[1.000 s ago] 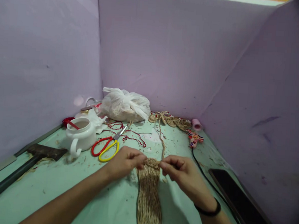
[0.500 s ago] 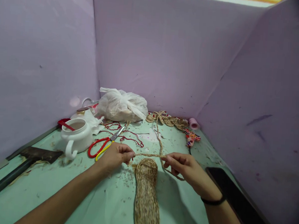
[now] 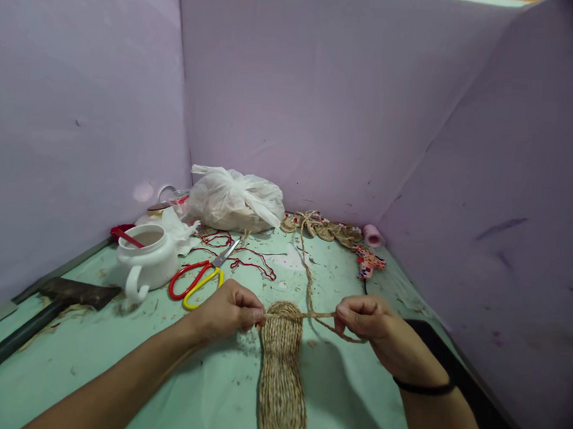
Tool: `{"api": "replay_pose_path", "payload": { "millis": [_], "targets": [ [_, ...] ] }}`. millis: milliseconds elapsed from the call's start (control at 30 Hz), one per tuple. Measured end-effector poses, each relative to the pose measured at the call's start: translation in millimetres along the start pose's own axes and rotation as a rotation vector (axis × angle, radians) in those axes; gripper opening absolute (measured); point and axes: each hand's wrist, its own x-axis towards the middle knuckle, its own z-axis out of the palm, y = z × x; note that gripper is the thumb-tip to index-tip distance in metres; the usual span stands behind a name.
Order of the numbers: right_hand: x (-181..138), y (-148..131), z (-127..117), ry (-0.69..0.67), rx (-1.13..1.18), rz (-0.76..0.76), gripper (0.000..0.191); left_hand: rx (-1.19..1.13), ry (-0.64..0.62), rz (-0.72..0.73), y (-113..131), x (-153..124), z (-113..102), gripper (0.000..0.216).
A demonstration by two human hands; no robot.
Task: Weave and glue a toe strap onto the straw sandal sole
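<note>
Cord (image 3: 326, 315) is clamped in left hand (image 3: 235, 310) and right hand (image 3: 367, 320) fingertips, over a woven sole (image 3: 283, 382) on the table (image 3: 207, 404). Red implement (image 3: 134, 239) is noted at white pot (image 3: 154, 268); contents of tied bag (image 3: 239, 202) are obscured.

You have 2 hands (image 3: 235, 308); 1 large woven sole (image 3: 282, 376); 1 pair of scissors (image 3: 220, 258); 1 knotted bag (image 3: 239, 202); 1 pink spool (image 3: 373, 236); 1 wristband (image 3: 424, 389).

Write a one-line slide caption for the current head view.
Left hand and right hand hold a twisted cord straight across a sole-shaped woven piece, with scissors lying nearby.
</note>
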Motion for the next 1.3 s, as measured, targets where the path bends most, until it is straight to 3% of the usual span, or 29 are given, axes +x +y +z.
{"api": "replay_pose_path", "payload": {
  "millis": [200, 367, 500, 600, 767, 867, 1000, 1100, 1300],
  "targets": [
    [-8, 1, -16, 0.016, -0.255, -0.047, 0.029, 0.039, -0.015, -0.009, -8, 3, 8, 0.022],
    [-13, 6, -31, 0.212, -0.498, -0.067, 0.030, 0.041, -0.010, 0.011, -7, 3, 19, 0.021],
    [-7, 9, -19, 0.372, -0.719, -0.333, 0.018, 0.052, 0.004, 0.017, -4, 0, 25, 0.020],
    [-1, 5, 5, 0.257, -0.602, -0.397, 0.023, 0.044, -0.006, 0.039, -4, -1, 25, 0.022],
    [0, 2, 28, -0.030, -0.608, -0.176, 0.043, 0.029, 0.006, 0.081, -4, -1, 20, 0.021],
    [1, 6, 28, -0.114, -0.602, -0.096, 0.042, 0.009, 0.026, 0.085, -5, 1, 16, 0.025],
    [2, 6, 28, -0.062, -0.650, -0.164, 0.031, -0.161, 0.035, -0.093, -7, 3, 11, 0.047],
    [1, 4, 31, -0.008, -0.647, -0.259, 0.024, -0.199, -0.010, -0.204, -8, 2, 8, 0.051],
    [-1, 4, 36, 0.087, -0.605, -0.376, 0.010, -0.113, -0.029, -0.122, -2, -2, 3, 0.040]
  ]
}}
